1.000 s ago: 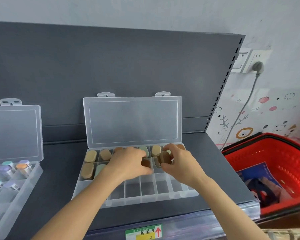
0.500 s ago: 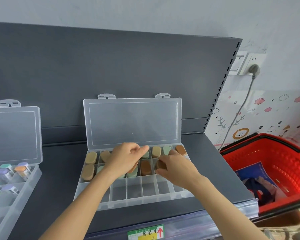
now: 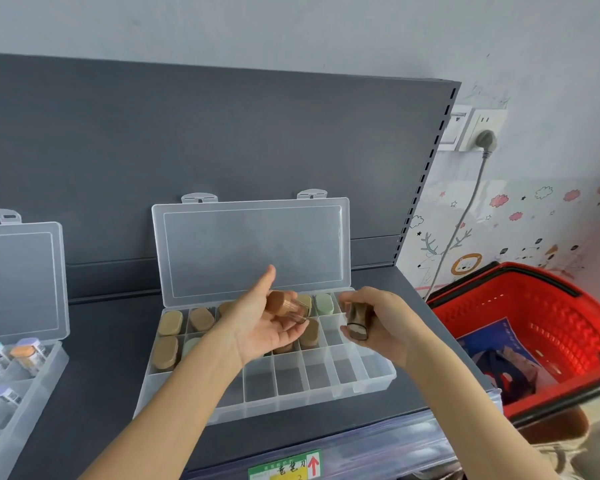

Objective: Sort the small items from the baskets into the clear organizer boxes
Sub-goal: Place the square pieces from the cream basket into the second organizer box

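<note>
**Q:** Two hands are seen at work. What is laid out around them, largest first?

**A:** A grey shelf (image 3: 101,341) is shown. Two clear boxes are set open on it, lids propped back. The middle box (image 3: 291,405) is being filled, and the left box (image 3: 32,386) is cut off by the frame's edge. A red basket (image 3: 534,306) is placed just beside the shelf's right end, with packets lying in it.

**Q:** How is the middle box filled?

**A:** Capped bottles (image 3: 169,322), tan and pale green, are stood in the back two rows. The front row is seen empty, and so is a cell (image 3: 330,329) at the right of the second row.

**Q:** What is held?

**A:** The left hand (image 3: 257,323) is turned palm up above the box. A brown bottle (image 3: 284,304) is laid on its side across lightly curled fingers, the thumb lifted clear. The right hand (image 3: 385,323) is closed round a dark bottle (image 3: 357,322), tilted with its base toward the camera.

**Q:** Which step is this?

**A:** Placing, it is judged: both bottles are carried above the box, neither yet seated. The next move calls for each bottle to be turned upright and lowered into an empty cell, probably in the second row, without the standing neighbours being knocked.
</note>
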`<state>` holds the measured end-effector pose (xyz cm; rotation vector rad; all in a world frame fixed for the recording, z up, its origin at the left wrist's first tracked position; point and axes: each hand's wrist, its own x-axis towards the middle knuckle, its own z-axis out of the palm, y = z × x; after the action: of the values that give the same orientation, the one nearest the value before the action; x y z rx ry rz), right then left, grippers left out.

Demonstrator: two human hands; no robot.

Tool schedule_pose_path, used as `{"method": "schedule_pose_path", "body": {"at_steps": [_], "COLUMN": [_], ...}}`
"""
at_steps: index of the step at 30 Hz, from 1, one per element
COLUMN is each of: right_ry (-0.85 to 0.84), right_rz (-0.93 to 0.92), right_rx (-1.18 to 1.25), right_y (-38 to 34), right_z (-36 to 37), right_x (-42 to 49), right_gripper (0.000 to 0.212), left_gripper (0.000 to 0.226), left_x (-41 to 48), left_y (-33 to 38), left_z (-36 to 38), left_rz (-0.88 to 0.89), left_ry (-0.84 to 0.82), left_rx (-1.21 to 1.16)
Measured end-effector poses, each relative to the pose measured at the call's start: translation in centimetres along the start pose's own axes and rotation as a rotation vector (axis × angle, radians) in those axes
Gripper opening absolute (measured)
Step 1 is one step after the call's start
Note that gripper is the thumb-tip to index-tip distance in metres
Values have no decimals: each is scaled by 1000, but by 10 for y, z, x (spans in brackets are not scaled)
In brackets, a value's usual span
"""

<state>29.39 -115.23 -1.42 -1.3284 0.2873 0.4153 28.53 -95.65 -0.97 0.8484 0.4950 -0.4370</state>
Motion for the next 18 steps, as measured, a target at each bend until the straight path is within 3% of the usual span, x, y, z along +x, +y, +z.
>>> {"method": "schedule_pose_path", "body": {"at_steps": [3,9,14,18], "right_ry": [-47,-33,25,77], "right_rz": [-51,-82,-122,-165], "right_rx": [20,23,-45,-79], "right_y": [-1,-1,2,5], "right_z": [-4,-10,-17,-26], "right_x": [-5,-10,-11,-9], "right_gripper": [26,31,36,28], "left_gripper": [27,36,54,47], "left_x": [2,4,12,15], "left_y": [0,-6,-18,-27], "left_z": [2,5,12,24], "left_rz": [69,236,492,676], "left_ry": [-110,-47,117,20], "left_rx": [144,463,1076,1321]}}
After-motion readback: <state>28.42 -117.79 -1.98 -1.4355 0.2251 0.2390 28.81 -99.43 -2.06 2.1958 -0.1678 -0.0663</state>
